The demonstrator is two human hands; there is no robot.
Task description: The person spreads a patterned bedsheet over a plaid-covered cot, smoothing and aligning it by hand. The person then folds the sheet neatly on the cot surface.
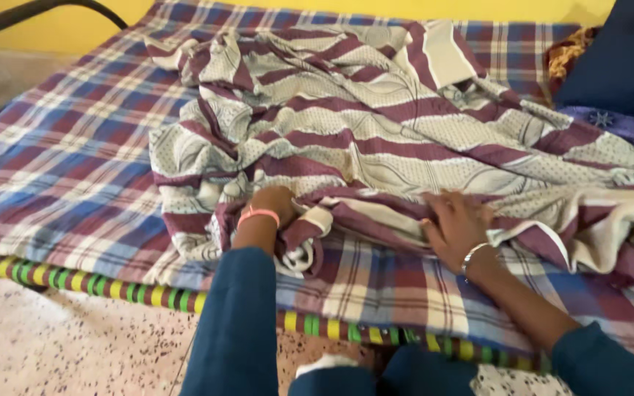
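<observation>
Striped sheet (376,125) – soft, light, limp, likely slippery; take near hem. Left hand (271,202) fist gripping hem fold; right hand (458,226) beside – fingers spread flat on sheet.

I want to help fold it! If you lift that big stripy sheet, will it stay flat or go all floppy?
Probably floppy: the striped sheet already lies in soft crumples and folds on the checked mattress cover. It looks thin, so likely light. It bunches up where the left hand grips it, while the right hand presses it flat.
</observation>
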